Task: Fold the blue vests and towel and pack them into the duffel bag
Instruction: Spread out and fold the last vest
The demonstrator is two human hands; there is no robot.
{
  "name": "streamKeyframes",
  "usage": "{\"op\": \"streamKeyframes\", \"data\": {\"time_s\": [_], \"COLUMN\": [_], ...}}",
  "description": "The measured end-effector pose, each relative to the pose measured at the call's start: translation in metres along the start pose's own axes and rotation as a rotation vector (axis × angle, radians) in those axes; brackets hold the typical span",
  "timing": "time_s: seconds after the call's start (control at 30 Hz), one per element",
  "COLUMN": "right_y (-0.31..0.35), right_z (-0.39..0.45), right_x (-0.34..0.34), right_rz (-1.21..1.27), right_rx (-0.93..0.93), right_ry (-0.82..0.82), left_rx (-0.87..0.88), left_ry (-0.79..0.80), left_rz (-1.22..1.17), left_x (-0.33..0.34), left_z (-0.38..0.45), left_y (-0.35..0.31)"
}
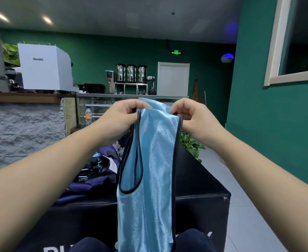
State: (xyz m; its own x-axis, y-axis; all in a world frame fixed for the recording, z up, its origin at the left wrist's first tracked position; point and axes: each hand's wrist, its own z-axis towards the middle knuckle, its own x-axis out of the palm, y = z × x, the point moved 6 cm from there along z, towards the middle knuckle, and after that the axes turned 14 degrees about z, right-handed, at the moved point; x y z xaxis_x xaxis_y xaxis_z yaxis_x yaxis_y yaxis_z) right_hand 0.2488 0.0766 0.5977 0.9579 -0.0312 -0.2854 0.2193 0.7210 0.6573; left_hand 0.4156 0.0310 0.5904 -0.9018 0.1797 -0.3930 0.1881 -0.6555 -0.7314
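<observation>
Low in the middle of the frame a light blue vest (146, 179) hangs lengthwise in the air over the person's knees, doubled so that its dark-trimmed edges run together; I judge its folding begun but not finished. At frame centre the left hand (120, 120) and right hand (191, 119) hold its top corners side by side, fingers curled and pinching the trim. Beyond, at centre left, the dark navy duffel bag (87, 180) lies open on a black box (200, 180) with some items showing inside; no towel can be made out, so packing seems mostly still ahead.
</observation>
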Motion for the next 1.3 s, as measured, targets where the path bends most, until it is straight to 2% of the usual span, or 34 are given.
{"op": "streamKeyframes", "data": {"time_s": [0.13, 0.3, 0.4, 0.5, 0.63, 0.73, 0.9, 1.1, 1.17, 1.3], "right_y": [0.001, 0.002, 0.001, -0.006, -0.012, -0.012, -0.003, -0.008, -0.007, -0.006], "right_z": [-0.002, 0.000, -0.001, -0.002, -0.001, -0.001, -0.003, -0.002, -0.002, -0.003], "right_x": [0.003, -0.013, -0.018, -0.019, -0.018, -0.017, -0.011, -0.014, -0.013, -0.014], "right_rz": [-0.199, -0.255, -0.149, 0.009, 0.074, 0.075, 0.147, -0.114, -0.130, -0.187], "right_rx": [-0.038, -0.031, 0.011, 0.092, 0.125, 0.140, 0.155, 0.131, 0.119, 0.137], "right_ry": [0.065, -0.032, -0.072, -0.073, -0.109, -0.135, -0.103, -0.071, -0.053, -0.018], "left_rx": [-0.007, 0.035, 0.047, 0.018, -0.029, 0.024, 0.005, 0.067, 0.073, 0.066], "left_ry": [0.005, 0.025, 0.049, 0.020, 0.037, -0.001, -0.040, -0.062, -0.062, -0.037], "left_rz": [0.021, 0.241, 0.333, 0.266, 0.134, 0.347, 0.417, 0.724, 0.732, 0.570], "left_x": [0.001, -0.009, -0.012, -0.011, -0.011, -0.010, -0.009, -0.004, -0.003, -0.002], "left_z": [-0.002, 0.000, 0.000, -0.001, -0.002, -0.003, 0.004, 0.004, 0.003, 0.001], "left_y": [-0.007, -0.005, -0.003, -0.002, 0.002, -0.002, 0.003, -0.011, -0.012, -0.007]}}
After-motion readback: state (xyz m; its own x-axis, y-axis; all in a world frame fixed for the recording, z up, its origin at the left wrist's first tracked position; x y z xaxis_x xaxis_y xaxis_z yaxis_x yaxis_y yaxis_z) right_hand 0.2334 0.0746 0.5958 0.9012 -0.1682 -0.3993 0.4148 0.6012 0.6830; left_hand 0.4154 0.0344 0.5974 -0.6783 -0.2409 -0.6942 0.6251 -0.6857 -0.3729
